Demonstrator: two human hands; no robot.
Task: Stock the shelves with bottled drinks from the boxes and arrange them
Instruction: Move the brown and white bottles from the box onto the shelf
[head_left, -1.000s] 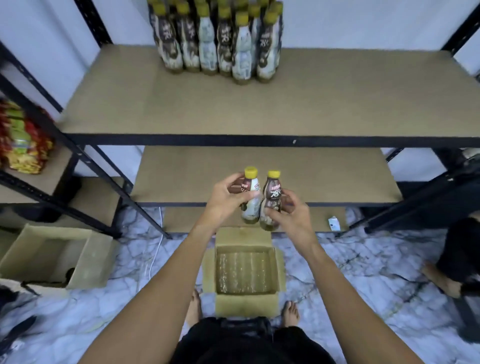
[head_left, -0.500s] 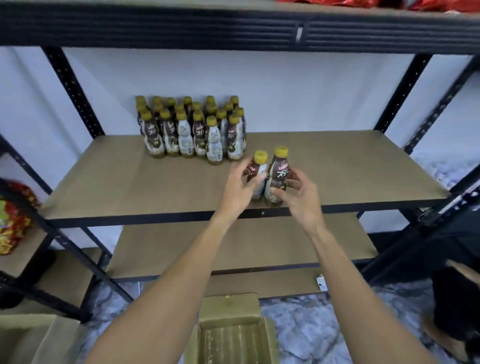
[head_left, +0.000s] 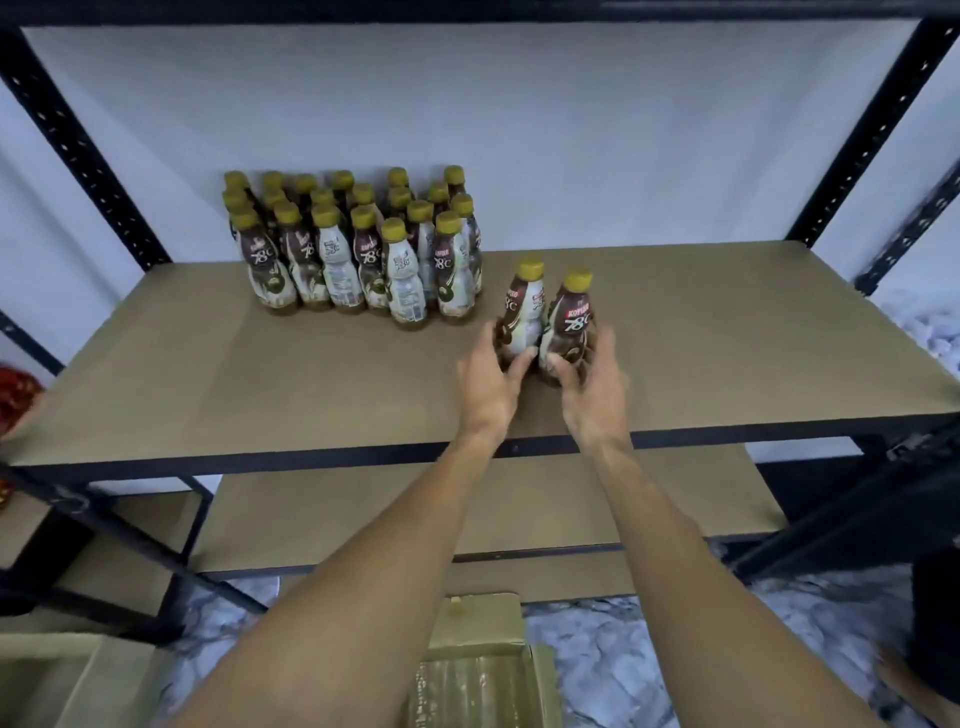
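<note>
Two small coffee bottles with yellow caps stand side by side on the tan shelf board (head_left: 727, 332). My left hand (head_left: 491, 382) grips the base of the left bottle (head_left: 525, 309), whose label is mostly white. My right hand (head_left: 592, 387) grips the base of the right bottle (head_left: 570, 322), whose label is brown. Both bottles are upright, a little to the right of a packed group of several like bottles (head_left: 358, 244) at the back left of the same shelf.
Black metal uprights (head_left: 852, 150) frame the shelf, with a white wall behind. A lower tan shelf (head_left: 322, 519) lies beneath. An open cardboard box (head_left: 478, 670) sits on the marble floor below my arms, another box (head_left: 67, 675) at the bottom left. Red snack packs (head_left: 15, 392) show at the left edge.
Both hands lifted the two bottles from above the floor box to the shelf, then moved them deeper in, nearer the bottle group. My view tilted upward.
</note>
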